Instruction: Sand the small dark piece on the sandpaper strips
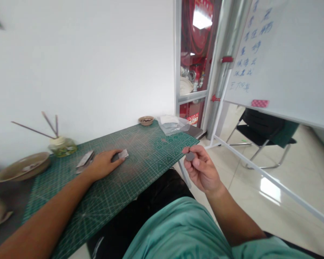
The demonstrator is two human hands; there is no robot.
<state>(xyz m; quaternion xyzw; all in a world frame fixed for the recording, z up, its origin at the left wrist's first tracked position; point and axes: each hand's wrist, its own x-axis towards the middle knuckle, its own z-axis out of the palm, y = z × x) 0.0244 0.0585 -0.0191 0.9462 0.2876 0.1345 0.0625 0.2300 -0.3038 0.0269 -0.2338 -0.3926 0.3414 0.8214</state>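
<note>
My left hand (104, 164) rests on the green cutting mat (140, 144). Its thumb and forefinger close round a small folded piece of paper (123, 154), pale with a dark grey side, perhaps sandpaper. Raised beyond the mat's front edge, my right hand (205, 169) pinches a small flat dark grey disc (189, 156) between thumb and fingers. Just behind my left wrist lies a folded stack of similar paper (85, 161).
A bowl (24, 167) and a glass jar with sticks (62, 146) stand at the left. At the back are a small bowl of dark bits (146, 121) and a plastic bag (172, 124). A whiteboard (294, 64) and a black chair (261, 131) stand to the right.
</note>
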